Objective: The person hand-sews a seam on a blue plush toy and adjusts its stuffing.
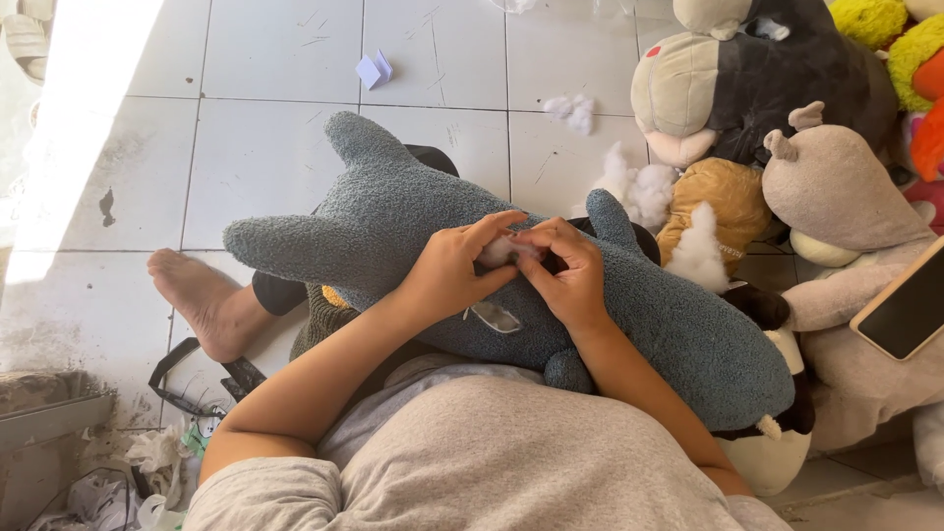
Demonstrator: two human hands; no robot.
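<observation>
Stuffing step, by the look of it: your left hand (450, 270) and right hand (568, 270) meet at an opening in the grey shark plush (393, 221) lying across your lap, tail toward the bare foot (197, 300). Both hands pinch at a white tuft (499, 250) of filling right at the gap; fingers curled in, thumbs and fingertips closed on fabric and fluff. I can't tell which hand actually has the tuft and which only holds the seam edge.

Next move, as I judge it: keep the opening spread with one hand and work the tuft with the other, short pushes, so the fibre doesn't snag on the edge.

Hard to read:
- opening itself is hidden under your fingers, so its length and any thread are unknown
- shark's head end is cut off by your shirt and the toy pile (777, 118)
- loose filling (639, 192) lies on the tiles near the pile
- dark phone (910, 310) rests on a beige plush, partly out of frame
</observation>
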